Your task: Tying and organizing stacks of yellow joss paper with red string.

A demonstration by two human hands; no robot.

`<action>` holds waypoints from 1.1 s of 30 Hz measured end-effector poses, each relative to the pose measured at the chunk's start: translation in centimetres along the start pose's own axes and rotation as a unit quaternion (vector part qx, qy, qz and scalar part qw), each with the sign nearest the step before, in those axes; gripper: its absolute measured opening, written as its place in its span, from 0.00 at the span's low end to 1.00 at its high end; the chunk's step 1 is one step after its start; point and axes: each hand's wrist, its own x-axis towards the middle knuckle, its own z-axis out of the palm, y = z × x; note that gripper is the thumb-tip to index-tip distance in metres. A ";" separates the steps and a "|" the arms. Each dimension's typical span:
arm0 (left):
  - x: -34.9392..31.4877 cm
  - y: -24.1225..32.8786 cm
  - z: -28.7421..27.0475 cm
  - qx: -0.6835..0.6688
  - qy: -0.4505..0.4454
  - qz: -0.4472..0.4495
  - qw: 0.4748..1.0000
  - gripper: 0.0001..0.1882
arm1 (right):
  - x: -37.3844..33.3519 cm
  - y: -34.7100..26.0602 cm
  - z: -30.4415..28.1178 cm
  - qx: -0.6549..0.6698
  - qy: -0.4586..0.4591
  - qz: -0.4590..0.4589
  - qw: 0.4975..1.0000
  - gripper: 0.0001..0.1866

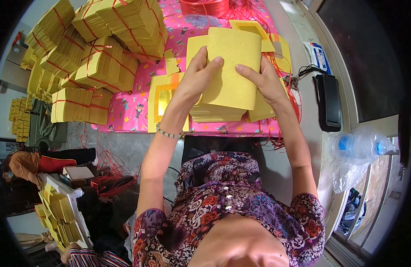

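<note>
Between my two hands is a sheaf of yellow paper (232,84), held up above the table with its broad face toward me. My left hand (199,76) grips its left edge, the thumb flat on the face. On the other edge my right hand (268,82) does the same, fingers hidden behind the paper. Under the sheaf stands a stack of yellow paper (218,115), partly covered. Beside my left wrist lies a yellow sheet with a gold foil square (163,101). More foil-marked yellow sheets (250,27) lie behind the sheaf.
Yellow bundles tied with red ribbon (107,62) are piled on the pink patterned table cover (134,109) at left. Red ribbon (205,7) lies at the back. A black case (328,102) and a plastic-wrapped bottle (354,144) are at right. Other people (25,167) are at lower left.
</note>
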 end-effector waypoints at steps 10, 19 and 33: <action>-0.2 -1.0 1.3 -0.003 0.021 0.043 0.999 0.19 | -0.7 -0.6 -0.1 -0.038 0.007 -0.033 0.999 0.30; -1.9 -1.1 2.8 0.045 0.031 0.158 0.986 0.19 | -2.3 -1.2 0.2 -0.038 0.019 -0.090 0.995 0.27; -2.5 -1.6 3.5 0.078 0.052 0.200 0.975 0.17 | -3.5 -1.4 0.4 -0.066 0.045 -0.120 0.990 0.18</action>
